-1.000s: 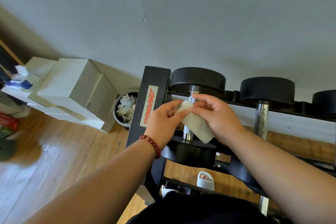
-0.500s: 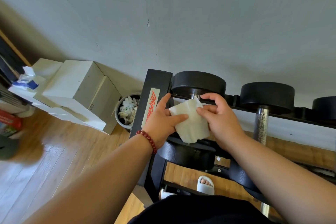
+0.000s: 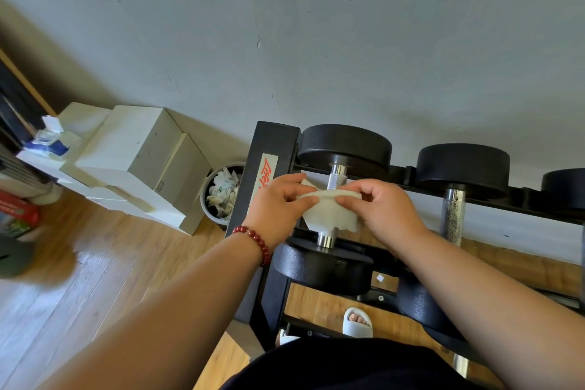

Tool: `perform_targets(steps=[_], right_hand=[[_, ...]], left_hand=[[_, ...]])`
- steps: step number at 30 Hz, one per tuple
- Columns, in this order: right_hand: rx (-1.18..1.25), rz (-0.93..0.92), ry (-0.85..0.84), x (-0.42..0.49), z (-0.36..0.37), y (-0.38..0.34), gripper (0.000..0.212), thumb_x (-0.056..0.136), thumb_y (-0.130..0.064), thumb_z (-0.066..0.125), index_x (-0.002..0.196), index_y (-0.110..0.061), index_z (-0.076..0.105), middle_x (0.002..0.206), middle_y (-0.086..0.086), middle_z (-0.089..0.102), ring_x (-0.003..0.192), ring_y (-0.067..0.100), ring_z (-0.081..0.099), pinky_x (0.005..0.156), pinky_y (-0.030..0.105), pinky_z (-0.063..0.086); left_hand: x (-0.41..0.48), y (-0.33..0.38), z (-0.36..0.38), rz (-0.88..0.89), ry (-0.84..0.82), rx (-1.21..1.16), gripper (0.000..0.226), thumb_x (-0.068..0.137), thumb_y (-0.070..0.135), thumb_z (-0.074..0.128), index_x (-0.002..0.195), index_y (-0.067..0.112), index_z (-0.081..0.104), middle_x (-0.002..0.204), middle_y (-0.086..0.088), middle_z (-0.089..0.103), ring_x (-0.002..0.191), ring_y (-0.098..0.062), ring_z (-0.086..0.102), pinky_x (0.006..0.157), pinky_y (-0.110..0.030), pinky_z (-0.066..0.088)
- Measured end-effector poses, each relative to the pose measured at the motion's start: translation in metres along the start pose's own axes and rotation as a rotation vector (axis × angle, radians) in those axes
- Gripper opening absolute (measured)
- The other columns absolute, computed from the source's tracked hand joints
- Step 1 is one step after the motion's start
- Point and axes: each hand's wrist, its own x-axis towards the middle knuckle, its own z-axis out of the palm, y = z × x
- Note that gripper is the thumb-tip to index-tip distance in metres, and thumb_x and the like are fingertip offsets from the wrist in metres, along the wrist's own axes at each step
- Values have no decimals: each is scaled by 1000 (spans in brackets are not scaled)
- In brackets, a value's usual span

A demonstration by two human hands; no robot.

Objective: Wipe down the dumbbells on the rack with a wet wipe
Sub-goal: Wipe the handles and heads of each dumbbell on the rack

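Both hands hold the wet wipe (image 3: 329,215) by its upper edge. The left hand (image 3: 278,206) pinches the left corner between thumb and fingers (image 3: 305,199). The right hand (image 3: 384,215) pinches the right part of the same edge with curled fingers. Both are closed on the wipe and hold nothing else. The wipe is spread between the two pinches and hangs down from them as a loose sheet.

The first dumbbell (image 3: 345,149) lies on the rack (image 3: 269,142) directly behind the wipe. The long axis of its handle (image 3: 337,177) runs away from the person: one black head is beyond the fingers, near the wall, and the other is below the fingers, near the body. The handle passes through the gap between the left and the right fingers. The wipe crosses it at about a right angle and hides its middle part. Only a knurled piece above the fingers and a short shiny piece under the wipe's lower edge are visible. I cannot tell if the wipe already touches the metal.

I judge that neither hand is nearer; the handle is in equal reach of both. The coming move probably asks to fold the sheet around the handle and slide it along this axis. A second dumbbell (image 3: 454,215) lies to the right of the right fingers, well apart.
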Motion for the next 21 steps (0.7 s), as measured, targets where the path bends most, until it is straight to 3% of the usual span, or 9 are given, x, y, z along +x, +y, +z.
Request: perform_targets(steps=[2,4,5,7,9,13,18,21], right_hand=[[-26,-20,32,1,1,1,12,85,-24,72,81,-33,67,93,-11,62,84,4,56,66,7,39],[9,-19,53,2,0,2,8,86,-23,72,83,-29,67,101,-12,59,92,2,54,72,7,39],[49,-3,41,1,0,1,2,87,-25,70,87,-26,69,103,-13,60,95,3,54,74,11,41],[83,25,14,1,1,2,12,91,-30,65,98,-21,67,100,-9,63,94,8,56,71,21,43],[86,37,44,2,3,4,11,93,-32,62,100,-23,63,97,-7,63,91,9,56,67,23,41],[17,19,183,5,7,7,10,92,-29,65,99,-25,59,93,-12,60,86,4,54,64,20,40],[-110,-24,276,11,9,19,15,90,-25,67,98,-20,55,89,-9,55,79,3,51,62,11,35],[-337,-268,318,9,10,30,17,91,-26,66,104,-17,61,104,-1,58,97,12,52,81,12,37]], left_hand=[[1,1,-2,-25,-20,2,10,92,22,65,92,28,74,112,21,53,96,6,51,78,-3,36],[3,1,-3,-79,-40,-50,11,93,26,64,85,29,71,104,16,61,92,2,55,78,-7,43],[4,0,-1,-107,-45,-84,13,93,28,63,83,29,71,100,8,66,92,-5,60,82,-15,49],[5,0,1,-131,-44,-140,17,93,29,63,79,29,72,100,-5,70,98,-21,66,92,-37,55],[6,0,5,-136,-17,-171,18,94,28,62,79,28,72,100,-7,69,100,-27,66,91,-46,55],[12,-2,12,-193,13,-221,1,92,21,65,93,22,65,100,-6,70,98,-27,68,87,-46,57],[26,-5,22,-242,96,-227,7,87,22,72,86,25,66,95,-2,71,94,-24,68,84,-49,57],[35,-2,29,-263,122,-246,6,88,21,71,84,24,66,91,-3,70,91,-25,69,82,-50,58]])
